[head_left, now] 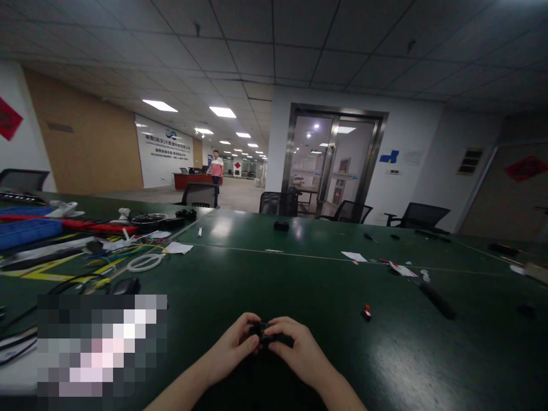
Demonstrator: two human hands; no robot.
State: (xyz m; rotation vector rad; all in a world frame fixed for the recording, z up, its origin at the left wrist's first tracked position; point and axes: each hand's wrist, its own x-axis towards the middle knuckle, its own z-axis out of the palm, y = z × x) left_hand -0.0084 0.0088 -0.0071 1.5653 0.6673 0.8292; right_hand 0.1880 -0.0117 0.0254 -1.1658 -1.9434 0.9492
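Note:
Both of my hands meet at the near middle of the green table. Between them is a small black part, its exact kind too dark and small to make out. My left hand pinches its left side with thumb and fingers. On the other side, my right hand has its fingers closed around the right end. The fingers cover much of the part. A small red and white item lies on the table to the right of my hands.
Blue trays, loose wires and a coiled white cable crowd the left. A black box sits farther back. Toward the right lie a dark-handled tool and paper scraps. A person stands beyond the chairs.

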